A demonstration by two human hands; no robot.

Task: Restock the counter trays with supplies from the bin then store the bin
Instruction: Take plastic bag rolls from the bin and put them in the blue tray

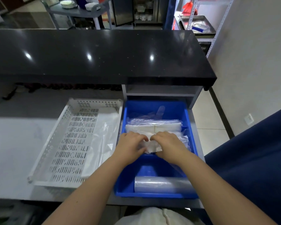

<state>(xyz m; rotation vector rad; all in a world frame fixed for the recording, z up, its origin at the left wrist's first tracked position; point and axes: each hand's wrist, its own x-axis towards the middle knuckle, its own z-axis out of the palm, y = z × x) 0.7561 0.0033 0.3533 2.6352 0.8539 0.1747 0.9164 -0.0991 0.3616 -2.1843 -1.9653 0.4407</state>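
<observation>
The bin [156, 109] is a blue, glossy, rectangular plastic tub with a rolled rim, standing on the grey counter [15, 151] at the 5 o'clock part of the view, its left wall just beside the tray [58, 143]. The tray is white perforated plastic, long and shallow, with clear bags [102, 140] lying flat along its right side. Inside the bin, stacked packs [152, 126] of white material in clear crinkled film lie across the middle; a clear, smooth roll [162, 184] lies crosswise against the near wall at 6 o'clock. Both hands are in the bin's centre. The left hand [130, 147] and right hand [169, 146] meet over a small clear packet [153, 146], one at its 9 o'clock edge, the other at its 3 o'clock edge. Fingers of both hands are curled closed on the packet, thumbs beneath and fingertips on top, nearly touching each other at 12 o'clock. The packet sits just nearer than the stacked packs. A black polished shelf [96, 52] spans the view at 12 o'clock, above the counter.
</observation>
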